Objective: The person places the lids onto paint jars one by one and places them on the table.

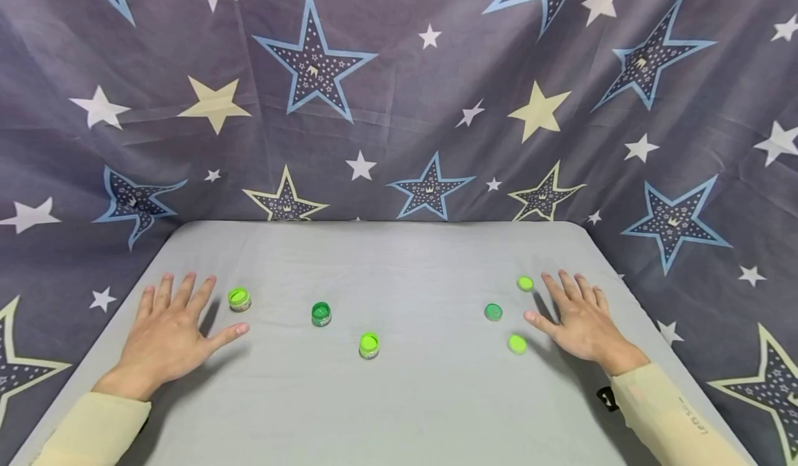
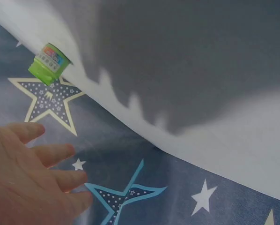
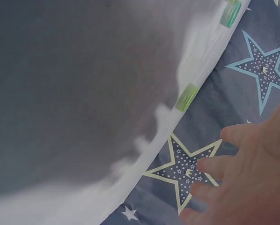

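"Hands first; what have they got hold of?"

"Nothing, either of them; left hand (image 1: 165,338) is spread wide, fingers straight, thumb out beneath a lime tub (image 1: 240,303); right hand (image 1: 582,324) is spread too, its thumb beside the lids; both cast shadows on the grey table (image 1: 424,410)."

"And the other tubs?"

"Dark green tub (image 1: 321,316) stands further in; yellow-green tub (image 1: 369,347) sits near the middle, closer to the person; all three are uncovered, upright and well apart."

"Lids, then?"

"Far lime lid (image 1: 526,284) just beside the right fingertips; dark green lid (image 1: 493,312) left of the thumb; near lime lid (image 1: 517,343) just below it; none touching."

"Behind all that?"

"Star-printed cloth (image 1: 386,130); cream sleeves (image 1: 93,428) cover both forearms."
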{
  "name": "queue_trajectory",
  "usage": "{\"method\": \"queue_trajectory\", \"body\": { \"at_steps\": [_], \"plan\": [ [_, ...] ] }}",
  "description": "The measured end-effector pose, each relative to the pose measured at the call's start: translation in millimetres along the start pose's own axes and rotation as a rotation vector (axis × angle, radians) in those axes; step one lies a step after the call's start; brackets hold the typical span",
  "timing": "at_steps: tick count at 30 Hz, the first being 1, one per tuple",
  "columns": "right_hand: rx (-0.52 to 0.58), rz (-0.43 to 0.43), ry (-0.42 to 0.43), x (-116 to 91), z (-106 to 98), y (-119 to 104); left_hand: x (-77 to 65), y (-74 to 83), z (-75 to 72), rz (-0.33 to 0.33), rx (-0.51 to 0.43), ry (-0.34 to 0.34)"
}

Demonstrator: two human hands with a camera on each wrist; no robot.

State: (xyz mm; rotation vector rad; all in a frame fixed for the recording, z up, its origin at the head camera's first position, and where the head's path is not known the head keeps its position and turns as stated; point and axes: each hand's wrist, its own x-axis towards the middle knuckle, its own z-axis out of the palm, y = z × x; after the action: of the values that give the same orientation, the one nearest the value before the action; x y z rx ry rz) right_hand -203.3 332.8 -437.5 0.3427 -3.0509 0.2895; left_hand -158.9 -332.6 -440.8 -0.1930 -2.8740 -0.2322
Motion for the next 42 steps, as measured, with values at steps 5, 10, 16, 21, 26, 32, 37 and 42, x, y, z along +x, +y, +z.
{"method": "queue_trajectory", "body": {
  "at_steps": [5,10,16,21,26,32,37,42],
  "plan": [
    [0.002,-0.013,0.008,0,2,-3,0.3,2.6,1.3,0.004,-0.003,0.001],
    [-0.001,-0.022,0.01,0,3,-5,-0.4,9.3,1.2,0.011,0.001,0.0],
    [0.002,-0.033,0.022,-1,3,-9,0.6,15.8,2.4,0.024,-0.008,0.004],
    [0.005,-0.036,0.021,-1,4,-11,2.0,21.3,2.8,0.026,-0.015,0.002],
    [0.005,-0.041,0.023,-2,5,-13,4.4,27.3,4.2,0.035,-0.019,-0.003],
    [0.015,-0.052,0.031,-2,5,-17,5.7,35.1,4.1,0.047,-0.024,-0.007],
    [0.013,-0.063,0.038,-2,5,-21,6.4,40.6,6.0,0.071,-0.029,-0.001],
    [0.013,-0.07,0.039,-2,7,-24,8.0,45.1,8.6,0.095,-0.031,0.005]
  ]
}}
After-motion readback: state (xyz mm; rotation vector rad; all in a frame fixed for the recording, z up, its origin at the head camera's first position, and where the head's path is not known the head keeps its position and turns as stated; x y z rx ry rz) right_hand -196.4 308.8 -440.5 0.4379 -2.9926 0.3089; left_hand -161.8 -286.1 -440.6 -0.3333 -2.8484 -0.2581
